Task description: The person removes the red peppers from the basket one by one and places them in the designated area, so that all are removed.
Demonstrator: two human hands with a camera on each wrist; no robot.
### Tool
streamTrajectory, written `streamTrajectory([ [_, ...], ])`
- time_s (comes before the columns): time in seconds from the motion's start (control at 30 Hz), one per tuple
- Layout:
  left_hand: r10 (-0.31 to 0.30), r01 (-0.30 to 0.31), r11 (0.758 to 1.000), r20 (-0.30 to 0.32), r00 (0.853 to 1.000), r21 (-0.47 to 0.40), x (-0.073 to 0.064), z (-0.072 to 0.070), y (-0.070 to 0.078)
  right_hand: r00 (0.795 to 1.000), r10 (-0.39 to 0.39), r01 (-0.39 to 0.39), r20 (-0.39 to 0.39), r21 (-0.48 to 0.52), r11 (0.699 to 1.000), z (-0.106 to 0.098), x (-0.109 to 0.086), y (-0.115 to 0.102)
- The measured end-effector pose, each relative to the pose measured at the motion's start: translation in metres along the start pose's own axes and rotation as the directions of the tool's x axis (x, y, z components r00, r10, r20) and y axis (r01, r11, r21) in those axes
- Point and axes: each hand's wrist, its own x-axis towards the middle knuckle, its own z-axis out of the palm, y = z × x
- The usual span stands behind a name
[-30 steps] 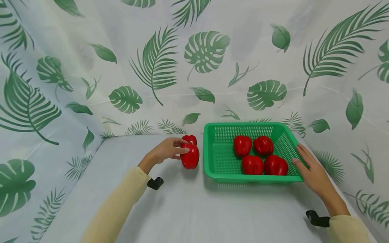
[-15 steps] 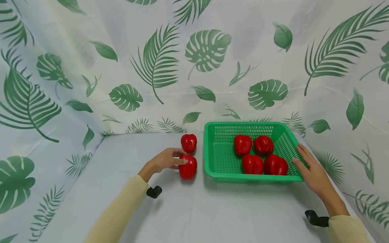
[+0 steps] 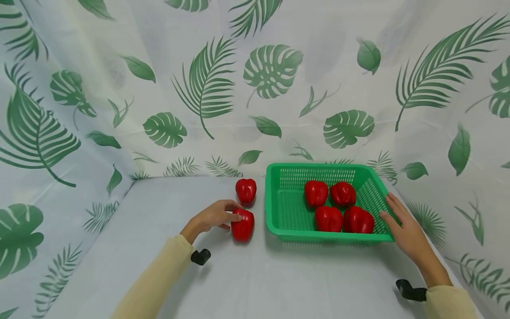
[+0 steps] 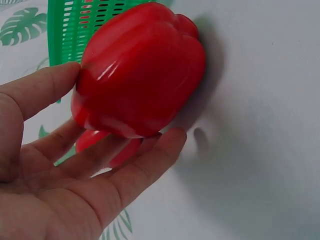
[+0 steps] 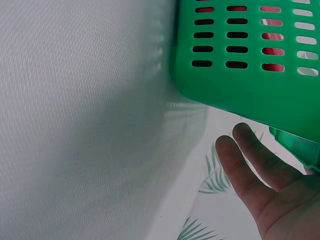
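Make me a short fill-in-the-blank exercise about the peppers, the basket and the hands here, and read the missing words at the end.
1. The green rectangular slotted plastic basket holds ____ glossy red bell peppers.
2. The person's ____ hand grips another red pepper outside the basket.
3. Counting the gripped one, ____ peppers are outside the basket.
4. The leaf shapes printed on the white sheet backdrop are coloured ____.

Missing words: four; left; two; green.
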Motion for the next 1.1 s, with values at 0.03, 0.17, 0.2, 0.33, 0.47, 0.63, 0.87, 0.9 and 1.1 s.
streamTrajectory([
  [0.03,-0.006,0.006,1.0,0.0,1.0,0.002,0.0,0.0,0.0,1.0,0.0,0.0,0.002,0.003,1.0,0.001,-0.001,0.0],
  [0.17,-0.031,0.031,0.999,0.001,1.0,0.017,-0.002,0.0,0.001,1.0,-0.01,0.01,-0.005,0.018,1.0,0.003,-0.003,0.0],
  [0.2,-0.031,0.031,0.999,0.002,1.0,0.023,-0.002,0.0,0.001,1.0,-0.015,0.015,-0.009,0.022,1.0,0.003,-0.003,0.0],
  [0.33,-0.025,0.026,0.999,-0.034,0.999,0.043,-0.001,-0.006,0.006,0.999,-0.029,0.03,-0.023,0.03,0.999,0.003,-0.002,-0.001],
  [0.47,0.005,0.0,0.999,-0.108,0.994,0.05,0.001,-0.014,0.019,0.999,-0.027,0.027,-0.021,0.027,0.999,0.003,-0.001,-0.002],
  [0.63,0.088,-0.08,0.995,-0.15,0.985,0.056,0.008,-0.018,0.039,1.0,-0.021,0.021,-0.018,0.018,1.0,0.002,-0.001,-0.002],
  [0.87,0.192,-0.193,0.981,-0.134,0.972,0.0,0.02,-0.008,0.07,1.0,-0.018,0.018,-0.02,0.021,1.0,-0.001,-0.001,-0.001],
  [0.9,0.205,-0.207,0.978,-0.131,0.97,-0.005,0.022,-0.006,0.074,1.0,-0.018,0.018,-0.02,0.021,1.0,-0.001,-0.001,-0.001],
  [1.1,0.26,-0.266,0.963,-0.117,0.959,-0.045,0.032,0.008,0.093,0.999,-0.022,0.023,-0.024,0.037,0.999,0.001,-0.002,-0.001],
])
